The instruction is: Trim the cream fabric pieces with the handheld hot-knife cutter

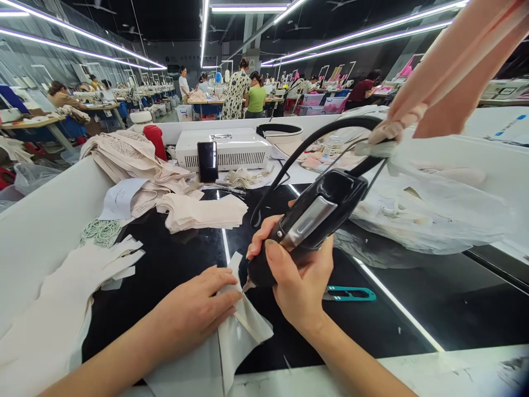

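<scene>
My right hand [295, 275] is wrapped round a black corded handheld tool [314, 209] with a silver lever along its side. Its pointed metal tip is angled down at a cream fabric piece [243, 325], close to the fingertips of my left hand. Those fingers, on my left hand [196, 309], are together and hold the fabric against the black tabletop [165, 264]; part of the thumb's grip is hidden. Teal-handled thread snips [351, 293] lie just right of my right hand.
Stacked cream pieces [202, 212] lie ahead, and more fabric strips [61, 298] at left. Behind stand a phone [207, 161] and a white vented box [231, 149]. A clear plastic bag [425, 209] sits at right. A pink cloth strip [438, 71] is tied at the tool's cord.
</scene>
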Tool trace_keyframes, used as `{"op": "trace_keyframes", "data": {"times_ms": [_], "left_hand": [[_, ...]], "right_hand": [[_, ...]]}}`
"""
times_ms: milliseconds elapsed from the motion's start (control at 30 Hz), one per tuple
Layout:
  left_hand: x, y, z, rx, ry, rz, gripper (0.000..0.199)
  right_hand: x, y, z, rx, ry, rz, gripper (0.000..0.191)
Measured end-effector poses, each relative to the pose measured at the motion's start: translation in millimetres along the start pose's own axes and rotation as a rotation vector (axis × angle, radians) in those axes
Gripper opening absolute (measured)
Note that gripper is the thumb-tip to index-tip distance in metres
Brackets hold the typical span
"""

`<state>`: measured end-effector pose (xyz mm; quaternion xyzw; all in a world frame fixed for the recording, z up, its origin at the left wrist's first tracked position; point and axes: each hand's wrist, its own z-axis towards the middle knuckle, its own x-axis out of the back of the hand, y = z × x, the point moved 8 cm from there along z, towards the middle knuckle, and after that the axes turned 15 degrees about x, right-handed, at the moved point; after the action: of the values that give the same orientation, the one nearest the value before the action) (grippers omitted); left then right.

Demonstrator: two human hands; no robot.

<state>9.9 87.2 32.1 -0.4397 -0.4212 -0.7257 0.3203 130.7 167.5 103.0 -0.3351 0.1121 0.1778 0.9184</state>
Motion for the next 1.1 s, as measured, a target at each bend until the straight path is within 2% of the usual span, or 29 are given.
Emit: {"op": "trace_keyframes", "data": {"times_ms": [100,300,533,733,1100], "left_hand": [[4.8,-5,11,-0.054,-0.002,-0.006,0.027],[-0.6,-17,27,-0.104,-0.104,-0.075,0.045],[2.2,-29,16,-0.046,-0.123,-0.122,0.039],[3.0,-29,12,-0.035,-0.126,-0.117,0.042],[-2.4,-28,9,-0.052,-0.09,-0.07,0.046]], "right_hand": [[0,-1,0,0.012,0.007,0.019,0.036],[1,-1,-2,-0.007,0.006,0.002,0.037],[2,-3,-2,-0.017,0.015,0.015,0.044],[3,-2,-3,-0.024,0.021,0.047,0.045],[-2,6,3,0.021,0.006,0.073,0.034]]}}
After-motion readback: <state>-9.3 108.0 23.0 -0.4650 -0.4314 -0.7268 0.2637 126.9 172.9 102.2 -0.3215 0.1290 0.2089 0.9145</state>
